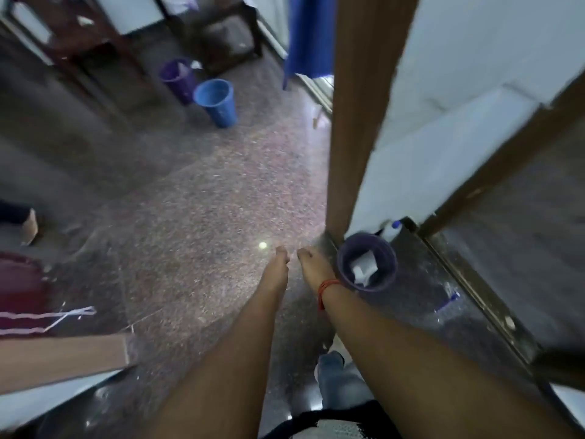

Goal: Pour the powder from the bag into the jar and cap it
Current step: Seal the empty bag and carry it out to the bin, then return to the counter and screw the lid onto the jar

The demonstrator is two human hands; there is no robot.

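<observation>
Both my arms reach forward and down over a speckled stone floor. My left hand point(280, 259) and my right hand point(308, 259) hang close together with fingers curled in, and nothing shows in either. An orange thread circles my right wrist. Just right of my right hand stands a purple bin point(367, 263) with crumpled white packaging point(364, 266) inside. No jar, cap or powder is in view. The picture is blurred.
A brown door frame post point(357, 115) rises right of centre beside a white wall. A blue bin point(217, 101) and another purple bin point(177, 77) stand farther back. Dark wooden furniture point(79, 36) is at the back left. A cardboard piece point(63, 359) lies near left.
</observation>
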